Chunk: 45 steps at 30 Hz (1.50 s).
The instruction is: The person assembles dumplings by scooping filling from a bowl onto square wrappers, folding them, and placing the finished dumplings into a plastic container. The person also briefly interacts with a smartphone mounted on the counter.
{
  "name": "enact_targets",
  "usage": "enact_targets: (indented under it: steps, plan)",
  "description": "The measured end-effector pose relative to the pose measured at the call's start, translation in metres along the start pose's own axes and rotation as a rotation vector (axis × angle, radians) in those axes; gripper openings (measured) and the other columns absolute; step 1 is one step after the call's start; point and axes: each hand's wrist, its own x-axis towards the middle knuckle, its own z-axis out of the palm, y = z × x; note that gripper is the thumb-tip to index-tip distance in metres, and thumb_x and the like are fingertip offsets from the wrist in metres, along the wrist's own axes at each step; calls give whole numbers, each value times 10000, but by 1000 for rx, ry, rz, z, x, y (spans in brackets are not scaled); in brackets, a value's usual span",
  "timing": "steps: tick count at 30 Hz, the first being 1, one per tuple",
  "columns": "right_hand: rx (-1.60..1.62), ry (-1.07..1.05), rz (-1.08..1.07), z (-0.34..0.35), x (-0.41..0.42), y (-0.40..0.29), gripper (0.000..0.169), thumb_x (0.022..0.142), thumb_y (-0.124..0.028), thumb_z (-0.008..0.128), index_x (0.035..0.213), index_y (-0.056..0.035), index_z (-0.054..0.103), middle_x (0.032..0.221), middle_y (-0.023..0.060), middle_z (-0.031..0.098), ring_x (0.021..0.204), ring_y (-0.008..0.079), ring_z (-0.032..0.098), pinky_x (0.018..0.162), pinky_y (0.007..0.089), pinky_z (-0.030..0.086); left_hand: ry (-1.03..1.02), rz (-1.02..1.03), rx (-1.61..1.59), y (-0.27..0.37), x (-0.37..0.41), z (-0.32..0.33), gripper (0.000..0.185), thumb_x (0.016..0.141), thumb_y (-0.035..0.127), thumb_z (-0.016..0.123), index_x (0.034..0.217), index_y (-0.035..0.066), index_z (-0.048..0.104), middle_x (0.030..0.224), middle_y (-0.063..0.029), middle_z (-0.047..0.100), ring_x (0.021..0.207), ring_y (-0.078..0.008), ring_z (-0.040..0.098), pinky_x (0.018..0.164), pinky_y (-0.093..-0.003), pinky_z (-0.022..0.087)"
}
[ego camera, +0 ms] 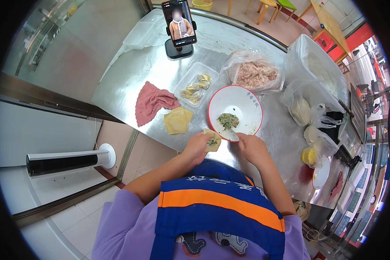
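My left hand (196, 146) holds a yellow dumpling wrapper (216, 145) with a dab of green-flecked filling (212, 141) on it. In my right hand (252, 148) is the handle of a thin metal utensil (232, 131), its far end at the mound of minced filling (228, 121). That mound sits in a white bowl (247, 113) with a red rim. Left of the bowl lies a stack of square yellow wrappers (178, 121). Behind the stack, several folded dumplings (195, 92) rest in a clear plastic tray (184, 79).
A pink cloth (154, 102) lies at the left. Behind stands a phone (180, 24) on a stand (178, 50). Minced meat (256, 76) fills a plastic bag beyond the bowl. At the right are a large plastic-lined tub (295, 60), bagged items (300, 110) and another bowl (321, 175).
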Motion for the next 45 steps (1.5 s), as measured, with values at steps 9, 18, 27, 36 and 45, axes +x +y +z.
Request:
enact_targets:
  steps: [9, 18, 27, 36, 45]
  plan:
    - [546, -47, -36, -2, -24, 10, 289, 854, -137, 493, 1098, -58, 628, 771, 153, 649, 652, 240, 610, 633, 329, 474, -26, -60, -72, 12, -14, -3, 254, 913, 98, 452, 1105, -61, 500, 1092, -170, 576, 1019, -280, 579, 894, -382, 469]
    - [47, 110, -30, 10, -3, 0, 292, 866, -191, 472, 1085, -90, 637, 828, 202, 635, 794, 385, 594, 715, 429, 475, 28, -102, -8, 10, -10, -5, 262, 902, 111, 470, 1093, -59, 524, 1063, -159, 600, 957, -264, 612, 812, -378, 505]
    - [765, -198, 72, -8, -12, 6, 307, 899, -124, 485, 1162, 11, 571, 675, 20, 560, 619, 99, 501, 590, 247, 426, -157, -128, 37, 15, -9, -21, 290, 918, 141, 446, 1117, -58, 516, 1073, -166, 599, 955, -266, 618, 841, -381, 501]
    - [506, 102, -327, -2, -29, -37, 276, 866, -84, 552, 1135, -55, 605, 723, 32, 550, 591, 134, 526, 540, 258, 429, -175, -18, -418, 49, -25, 15, 326, 958, 174, 365, 1174, -45, 473, 1192, -181, 527, 1121, -290, 519, 994, -427, 400]
    - [859, 24, -86, -4, -34, -40, 272, 912, -109, 470, 1143, -11, 574, 676, -4, 533, 574, 62, 468, 540, 210, 391, -150, 473, -70, 62, -36, 28, 370, 979, 212, 343, 1240, -29, 445, 1223, -146, 510, 1196, -268, 446, 1038, -375, 319]
